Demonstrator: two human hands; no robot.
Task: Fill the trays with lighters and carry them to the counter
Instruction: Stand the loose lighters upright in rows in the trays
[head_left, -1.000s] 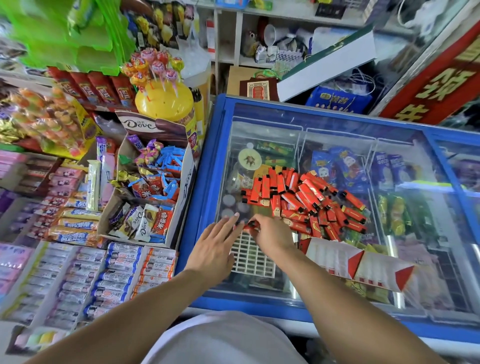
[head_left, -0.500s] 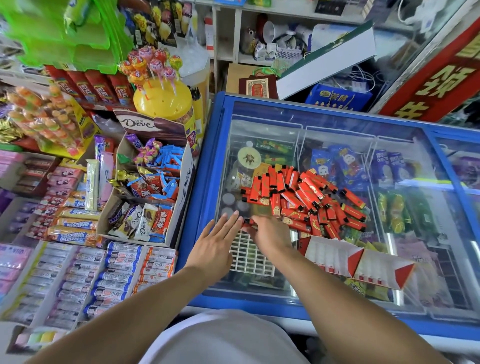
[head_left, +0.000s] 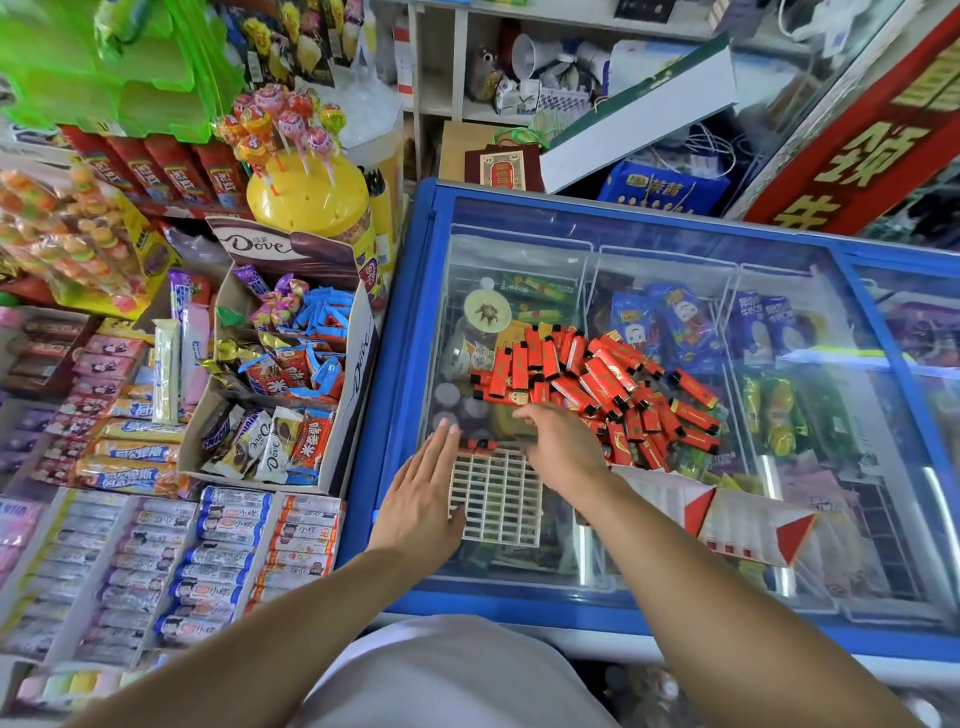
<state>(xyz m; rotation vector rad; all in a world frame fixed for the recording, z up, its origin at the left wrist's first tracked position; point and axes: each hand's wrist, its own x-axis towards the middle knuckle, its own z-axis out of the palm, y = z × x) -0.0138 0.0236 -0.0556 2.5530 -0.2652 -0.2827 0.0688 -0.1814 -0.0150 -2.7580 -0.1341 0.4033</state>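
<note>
Lighters (head_left: 597, 395) heaped just beyond right hand (head_left: 563, 447), which reaches empty with loose fingers; left hand (head_left: 423, 501) flat beside tray (head_left: 496, 496); light, rigid, slick — pinch by long sides.

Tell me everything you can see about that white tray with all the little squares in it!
The white grid tray looks like plastic, a rectangle split into many small square cells. It lies flat on the glass lid of the blue freezer, near its front left corner. Nearly all its cells are empty; two red lighters sit in its far row. The left hand rests flat against its left edge, and the right hand reaches over its far right corner toward the pile.
</note>
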